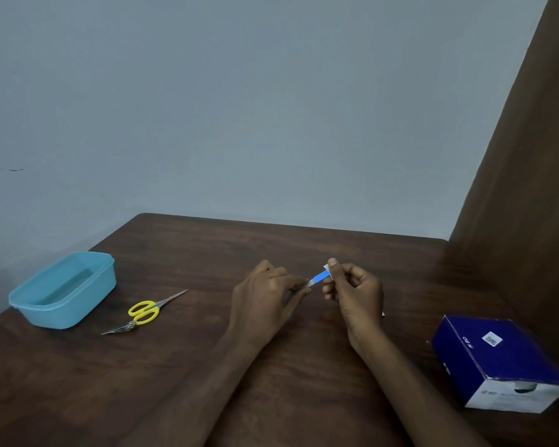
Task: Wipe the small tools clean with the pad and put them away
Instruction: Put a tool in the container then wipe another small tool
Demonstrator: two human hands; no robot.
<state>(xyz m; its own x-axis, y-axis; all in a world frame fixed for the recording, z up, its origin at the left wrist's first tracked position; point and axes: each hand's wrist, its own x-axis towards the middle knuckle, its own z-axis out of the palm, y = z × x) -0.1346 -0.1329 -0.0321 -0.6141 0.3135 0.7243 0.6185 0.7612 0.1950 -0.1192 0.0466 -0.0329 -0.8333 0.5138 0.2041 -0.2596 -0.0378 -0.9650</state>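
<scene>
Both pinching the blue-and-white pad packet (319, 278) above mid-bench (304, 366), left hand (265, 293) and right hand (357, 290); scissors (146, 311) and tweezers (120, 329) unwiped near left edge beside blue tub (63, 290); risk: uneven pull tearing packet, dropping pad.

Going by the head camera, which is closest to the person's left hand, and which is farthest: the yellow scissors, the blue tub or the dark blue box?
From the left hand:
1. Yellow scissors, just to its left.
2. Dark blue box, off to the right.
3. Blue tub, far left, slightly farther.
</scene>
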